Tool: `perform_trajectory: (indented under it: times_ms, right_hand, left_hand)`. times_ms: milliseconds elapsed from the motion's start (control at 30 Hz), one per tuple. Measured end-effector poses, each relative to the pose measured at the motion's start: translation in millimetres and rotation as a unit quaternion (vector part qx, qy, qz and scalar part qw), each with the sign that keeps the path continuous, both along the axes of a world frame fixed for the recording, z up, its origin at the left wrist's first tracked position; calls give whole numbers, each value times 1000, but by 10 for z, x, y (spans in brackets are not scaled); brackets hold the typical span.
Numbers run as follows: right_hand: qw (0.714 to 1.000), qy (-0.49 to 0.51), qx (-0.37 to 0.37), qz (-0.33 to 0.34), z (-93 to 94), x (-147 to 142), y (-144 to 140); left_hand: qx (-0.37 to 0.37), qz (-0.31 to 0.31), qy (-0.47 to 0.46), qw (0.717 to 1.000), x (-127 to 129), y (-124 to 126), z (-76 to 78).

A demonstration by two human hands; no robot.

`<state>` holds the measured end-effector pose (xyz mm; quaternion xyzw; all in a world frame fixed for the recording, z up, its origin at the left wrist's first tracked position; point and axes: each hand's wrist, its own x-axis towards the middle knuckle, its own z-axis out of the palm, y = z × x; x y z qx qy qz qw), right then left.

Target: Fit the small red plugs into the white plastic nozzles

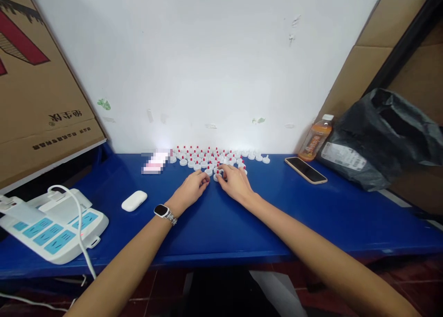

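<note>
Several white nozzle caps with red tips (183, 161) stand in a cluster on the blue table (242, 234) against the wall. Toward the cluster's right end, a few white nozzle caps (266, 159) show no red tip. My left hand (194, 188), with a watch on its wrist, rests at the front edge of the group with its fingers curled together; whatever they hold is hidden. My right hand (237, 182) has its thumb and fingers closed at a red-tipped nozzle cap (217, 176) in the front row. Its fingers cover some caps behind.
At left lie a white power strip (58, 231) with a cable and a white earphone case (134, 200). A phone (306, 170), an orange drink bottle (314, 139) and a black plastic bag (384, 137) are at right. Cardboard (44, 86) leans at left.
</note>
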<state>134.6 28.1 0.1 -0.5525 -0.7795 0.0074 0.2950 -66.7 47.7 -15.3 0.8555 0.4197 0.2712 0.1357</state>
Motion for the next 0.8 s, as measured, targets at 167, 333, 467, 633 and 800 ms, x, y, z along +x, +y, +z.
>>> perform_trajectory:
  times_ms: [167,333,467,633,800]
  right_hand:
    - [995,-88,38,-2,62,23,91]
    - [998,-37,40,-8,108,190,36]
    - [996,69,48,-28,174,476,86]
    - [989,97,25,-105,265,865,572]
    - [981,69,-87,-158,269,954,1175]
  left_hand:
    - [29,19,24,999,104,-9,47]
    - [53,46,-3,998,180,35,27]
    - [77,50,-28,995,279,70,128]
    - [100,20,-52,993,534,248,327]
    - [87,26,-89,992,697,350,274]
